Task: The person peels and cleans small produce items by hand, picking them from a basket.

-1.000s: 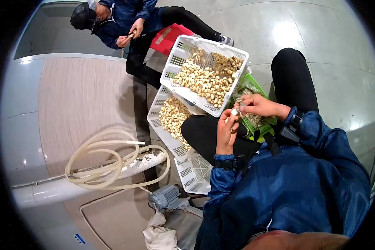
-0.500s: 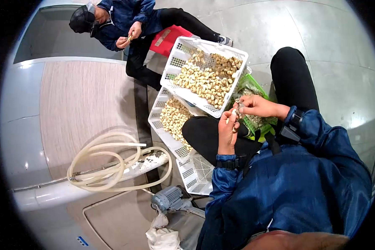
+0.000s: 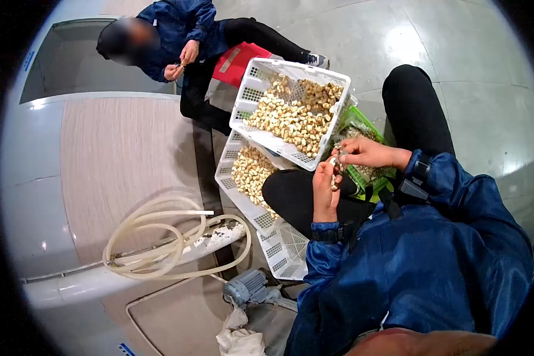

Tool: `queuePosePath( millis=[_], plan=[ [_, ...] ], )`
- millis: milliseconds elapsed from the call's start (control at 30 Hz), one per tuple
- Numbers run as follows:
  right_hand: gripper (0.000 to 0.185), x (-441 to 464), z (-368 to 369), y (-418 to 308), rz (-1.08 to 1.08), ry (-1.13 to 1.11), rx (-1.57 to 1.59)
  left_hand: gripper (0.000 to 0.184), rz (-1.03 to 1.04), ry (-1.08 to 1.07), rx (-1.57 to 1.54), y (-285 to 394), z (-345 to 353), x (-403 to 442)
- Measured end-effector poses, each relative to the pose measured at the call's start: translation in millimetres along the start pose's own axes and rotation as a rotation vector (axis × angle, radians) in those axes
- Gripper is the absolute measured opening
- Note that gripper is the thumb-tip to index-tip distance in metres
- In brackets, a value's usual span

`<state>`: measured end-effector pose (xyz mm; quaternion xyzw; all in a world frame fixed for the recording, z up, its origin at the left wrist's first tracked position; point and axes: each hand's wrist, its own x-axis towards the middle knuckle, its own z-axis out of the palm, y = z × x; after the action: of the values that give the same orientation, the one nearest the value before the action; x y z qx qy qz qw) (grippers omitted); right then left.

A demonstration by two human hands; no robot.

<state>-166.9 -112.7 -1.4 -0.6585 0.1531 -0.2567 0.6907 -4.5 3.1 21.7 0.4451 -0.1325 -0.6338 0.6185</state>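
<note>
My left hand (image 3: 325, 193) is closed around a small pale mushroom (image 3: 333, 161), held up above my knee. Just to its right, my right hand (image 3: 366, 152) is closed with its fingertips against the mushroom; whatever it grips is too small to make out. Beneath my right hand, a green basket (image 3: 357, 117) holds a bag of small scraps (image 3: 368, 173). In front of my hands, a white plastic crate (image 3: 260, 121) is tilted, with many brown-and-cream mushrooms (image 3: 291, 115) inside. A lower white crate (image 3: 225, 169) carries more mushrooms (image 3: 252, 178), partly hidden by my leg.
Across the crates a co-worker (image 3: 181, 29) sits by a red object (image 3: 237, 64), both hands together around something small. At left, a coiled hose (image 3: 160, 228) lies over a white ledge (image 3: 83, 288). Below it are a grey motor (image 3: 246, 288) and another white crate (image 3: 282, 252).
The view has shifted slightly, so the crates and hose appear a little lower and to the right. My hands keep nearly the same pose. The co-worker's head and hands have moved slightly.
</note>
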Motion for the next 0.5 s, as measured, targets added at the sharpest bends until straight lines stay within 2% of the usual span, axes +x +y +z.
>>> queuePosePath(
  millis=[33,133,267,367,433,500],
  plan=[
    [0.028,-1,1,2,0.024,0.010,-0.006,0.015,-0.006,-0.001,0.027,-2,-4,1],
    [0.026,2,-6,4,0.393,0.021,0.300,0.014,-0.008,-0.044,-0.082,-3,-6,0],
    [0.032,0,2,5,-0.170,0.097,-0.196,0.025,0.003,0.047,-0.052,-6,-1,1],
    [0.034,0,2,7,0.155,0.129,0.148,0.030,-0.021,0.052,-0.069,-9,-8,2],
    [0.033,2,-1,9,0.258,0.114,0.206,0.028,-0.029,0.053,-0.133,-6,-3,1],
    [0.033,1,6,8,0.003,0.147,0.107,0.028,-0.006,0.041,-0.092,-6,-3,2]
  ],
)
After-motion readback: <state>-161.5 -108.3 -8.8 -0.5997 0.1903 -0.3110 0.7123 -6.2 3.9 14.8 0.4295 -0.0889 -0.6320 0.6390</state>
